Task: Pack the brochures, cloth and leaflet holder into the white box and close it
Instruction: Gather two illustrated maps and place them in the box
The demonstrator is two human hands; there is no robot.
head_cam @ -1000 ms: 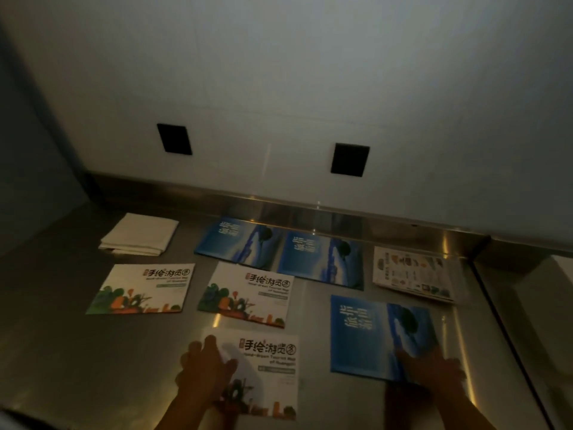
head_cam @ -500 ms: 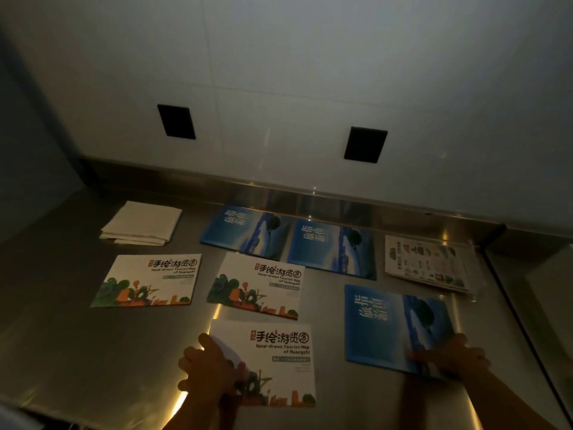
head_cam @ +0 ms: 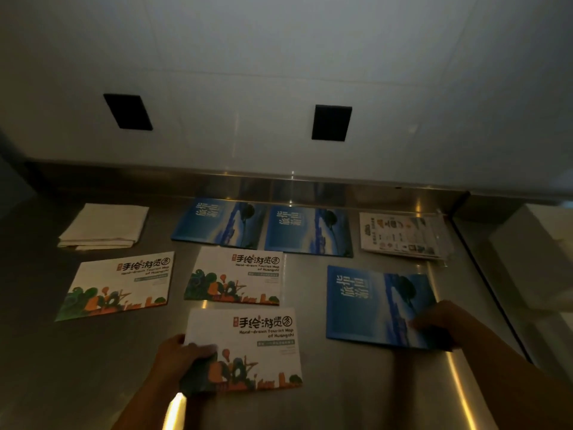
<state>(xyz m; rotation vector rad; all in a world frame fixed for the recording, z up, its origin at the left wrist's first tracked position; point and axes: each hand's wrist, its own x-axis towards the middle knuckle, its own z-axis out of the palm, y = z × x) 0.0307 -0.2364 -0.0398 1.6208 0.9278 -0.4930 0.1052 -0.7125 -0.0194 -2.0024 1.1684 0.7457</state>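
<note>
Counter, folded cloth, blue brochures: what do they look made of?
Counter: likely stainless steel with a brushed finish; bright streaky glints and a shiny raised back edge. Folded cloth: off-white fabric, matte; soft stacked layers show at its near edge. Blue brochures: probably coated paper, thin and flat, with a slight sheen; the light is too dim to be sure.

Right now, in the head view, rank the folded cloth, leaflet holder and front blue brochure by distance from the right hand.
1. Front blue brochure, touching the right hand.
2. Leaflet holder, back right.
3. Folded cloth, back left.
</note>
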